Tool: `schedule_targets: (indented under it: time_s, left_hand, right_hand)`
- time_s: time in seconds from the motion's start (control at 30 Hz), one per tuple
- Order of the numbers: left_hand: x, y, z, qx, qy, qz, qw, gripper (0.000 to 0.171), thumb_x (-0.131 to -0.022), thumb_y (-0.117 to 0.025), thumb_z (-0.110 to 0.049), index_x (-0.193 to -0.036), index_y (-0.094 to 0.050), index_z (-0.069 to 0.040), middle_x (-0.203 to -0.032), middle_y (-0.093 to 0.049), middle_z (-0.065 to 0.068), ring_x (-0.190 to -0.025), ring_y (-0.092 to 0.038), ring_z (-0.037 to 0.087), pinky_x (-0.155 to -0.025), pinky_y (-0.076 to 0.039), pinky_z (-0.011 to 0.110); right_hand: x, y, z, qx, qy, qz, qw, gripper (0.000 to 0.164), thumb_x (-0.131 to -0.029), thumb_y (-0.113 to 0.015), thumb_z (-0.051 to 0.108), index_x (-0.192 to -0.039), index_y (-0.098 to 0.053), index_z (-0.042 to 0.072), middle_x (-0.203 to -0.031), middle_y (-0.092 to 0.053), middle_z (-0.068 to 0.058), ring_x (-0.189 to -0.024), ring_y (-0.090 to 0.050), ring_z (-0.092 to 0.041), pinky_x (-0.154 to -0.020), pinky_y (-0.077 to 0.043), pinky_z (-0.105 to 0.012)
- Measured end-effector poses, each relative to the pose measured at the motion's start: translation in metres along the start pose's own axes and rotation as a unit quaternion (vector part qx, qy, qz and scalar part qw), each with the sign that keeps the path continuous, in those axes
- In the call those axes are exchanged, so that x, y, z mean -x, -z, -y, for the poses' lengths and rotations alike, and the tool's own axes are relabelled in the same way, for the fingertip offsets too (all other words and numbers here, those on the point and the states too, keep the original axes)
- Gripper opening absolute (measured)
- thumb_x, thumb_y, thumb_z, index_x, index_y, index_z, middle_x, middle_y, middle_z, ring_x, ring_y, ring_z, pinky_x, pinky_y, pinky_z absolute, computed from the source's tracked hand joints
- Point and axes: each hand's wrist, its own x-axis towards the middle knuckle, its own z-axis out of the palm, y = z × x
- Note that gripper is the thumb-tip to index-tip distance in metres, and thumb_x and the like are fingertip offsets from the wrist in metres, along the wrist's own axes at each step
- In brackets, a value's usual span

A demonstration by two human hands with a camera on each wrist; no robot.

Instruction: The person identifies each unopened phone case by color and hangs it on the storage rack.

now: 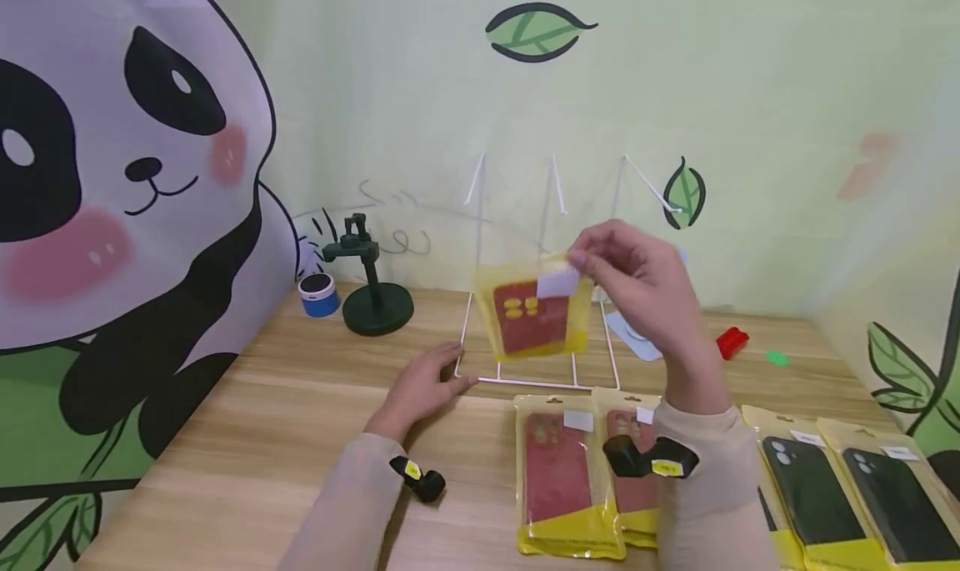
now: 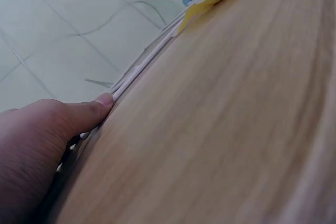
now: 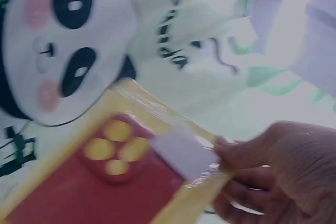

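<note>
My right hand (image 1: 645,283) pinches the top corner of a clear-and-yellow packet holding a red phone case (image 1: 528,317), raised in front of a white wire display rack (image 1: 536,383). In the right wrist view, the red phone case (image 3: 100,187) shows yellow camera openings and a white label (image 3: 184,150) lies near my fingertips. My left hand (image 1: 423,388) holds the front left corner of the rack's base, thumb on the front wire. The left wrist view shows that thumb (image 2: 92,114) against the white wire. Three prongs stick out from the rack's top.
Two more packets with red phone cases (image 1: 557,471) lie in front of the rack. Packets with dark phone cases (image 1: 813,488) lie at right. A dark green stand (image 1: 377,308) and a blue-and-white round container (image 1: 318,296) stand back left. A red object (image 1: 732,343) sits right of the rack.
</note>
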Motion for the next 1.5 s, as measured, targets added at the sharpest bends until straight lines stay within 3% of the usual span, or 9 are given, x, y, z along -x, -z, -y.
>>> schedule_targets:
  time_s: [0.07, 0.17, 0.47, 0.7, 0.87, 1.0, 1.1, 1.37, 1.5]
  left_hand:
    - [0.001, 0.002, 0.002, -0.005, 0.006, 0.006, 0.9999, 0.067, -0.093, -0.069, -0.049, -0.146, -0.054, -0.01, -0.154, -0.047, 0.006, -0.143, -0.04, 0.028, -0.118, -0.031, 0.048]
    - [0.003, 0.003, 0.003, -0.011, 0.012, 0.012, 0.9998, 0.068, -0.093, -0.068, -0.051, -0.146, -0.054, -0.012, -0.154, -0.047, 0.005, -0.144, -0.039, 0.027, -0.118, -0.03, 0.048]
    - [-0.001, 0.003, -0.003, -0.013, 0.024, 0.013, 0.9995, 0.067, -0.093, -0.068, -0.052, -0.148, -0.052, -0.017, -0.156, -0.044, 0.0, -0.145, -0.038, 0.025, -0.118, -0.03, 0.049]
    - [-0.002, 0.005, -0.007, -0.007, 0.024, 0.015, 0.9996, 0.067, -0.094, -0.067, -0.051, -0.149, -0.05, -0.018, -0.156, -0.043, 0.001, -0.145, -0.037, 0.026, -0.118, -0.029, 0.05]
    - [0.0, 0.004, -0.004, -0.013, 0.033, 0.02, 0.9992, 0.068, -0.093, -0.067, -0.052, -0.149, -0.05, -0.019, -0.156, -0.043, 0.0, -0.146, -0.037, 0.024, -0.119, -0.029, 0.049]
    - [-0.001, 0.002, -0.004, -0.01, 0.041, 0.022, 0.9989, 0.068, -0.093, -0.066, -0.054, -0.15, -0.05, -0.021, -0.157, -0.043, -0.002, -0.146, -0.036, 0.023, -0.119, -0.029, 0.049]
    - [-0.001, 0.002, -0.004, -0.005, 0.045, 0.023, 0.9987, 0.068, -0.093, -0.066, -0.055, -0.15, -0.049, -0.022, -0.157, -0.042, -0.004, -0.146, -0.035, 0.022, -0.119, -0.029, 0.049]
    - [-0.001, 0.002, -0.005, -0.007, 0.045, 0.026, 0.9986, 0.068, -0.094, -0.064, -0.056, -0.15, -0.049, -0.02, -0.157, -0.041, -0.004, -0.147, -0.034, 0.021, -0.119, -0.028, 0.048]
    - [-0.002, 0.003, -0.004, -0.012, 0.04, 0.024, 0.9988, 0.068, -0.093, -0.065, -0.055, -0.15, -0.049, -0.02, -0.157, -0.042, -0.004, -0.147, -0.034, 0.022, -0.119, -0.028, 0.049]
  right_hand:
    - [-0.008, 0.001, 0.002, 0.007, 0.017, -0.083, 0.996, 0.009, -0.095, -0.07, 0.008, -0.1, -0.07, 0.001, -0.085, -0.07, -0.008, -0.071, -0.06, -0.018, -0.066, -0.051, -0.022]
    - [-0.015, 0.001, -0.009, 0.027, 0.01, -0.142, 0.989, 0.015, -0.095, -0.071, 0.014, -0.101, -0.07, 0.001, -0.089, -0.071, -0.008, -0.074, -0.061, -0.017, -0.07, -0.052, -0.02]
    - [-0.032, 0.01, -0.046, 0.128, -0.007, -0.172, 0.977, 0.013, -0.097, -0.068, 0.013, -0.1, -0.069, 0.001, -0.085, -0.071, -0.01, -0.069, -0.055, -0.015, -0.062, -0.045, -0.019]
    - [-0.041, 0.002, -0.071, 0.166, -0.003, -0.235, 0.958, 0.017, -0.095, -0.071, 0.018, -0.096, -0.069, 0.001, -0.081, -0.073, -0.01, -0.066, -0.059, -0.015, -0.058, -0.04, -0.017]
    - [-0.041, -0.005, -0.083, 0.178, -0.001, -0.228, 0.957, 0.02, -0.094, -0.073, 0.02, -0.096, -0.07, 0.0, -0.085, -0.076, -0.009, -0.068, -0.069, -0.018, -0.053, -0.045, -0.01]
    - [-0.042, -0.002, -0.085, 0.134, -0.022, -0.172, 0.976, 0.016, -0.093, -0.073, 0.013, -0.099, -0.07, -0.002, -0.088, -0.074, -0.013, -0.073, -0.071, -0.024, -0.058, -0.053, -0.013]
    - [-0.041, 0.002, -0.086, 0.113, -0.054, -0.144, 0.982, 0.013, -0.095, -0.071, 0.008, -0.102, -0.071, -0.002, -0.092, -0.073, -0.015, -0.077, -0.072, -0.024, -0.066, -0.057, -0.018]
    - [-0.043, 0.003, -0.093, 0.124, -0.069, -0.185, 0.972, 0.022, -0.098, -0.057, 0.007, -0.11, -0.075, 0.002, -0.096, -0.076, -0.01, -0.078, -0.072, -0.02, -0.071, -0.056, -0.017]
    - [-0.043, 0.004, -0.094, 0.124, -0.062, -0.178, 0.974, 0.021, -0.097, -0.06, 0.009, -0.109, -0.075, 0.002, -0.094, -0.076, -0.01, -0.077, -0.073, -0.02, -0.071, -0.057, -0.017]
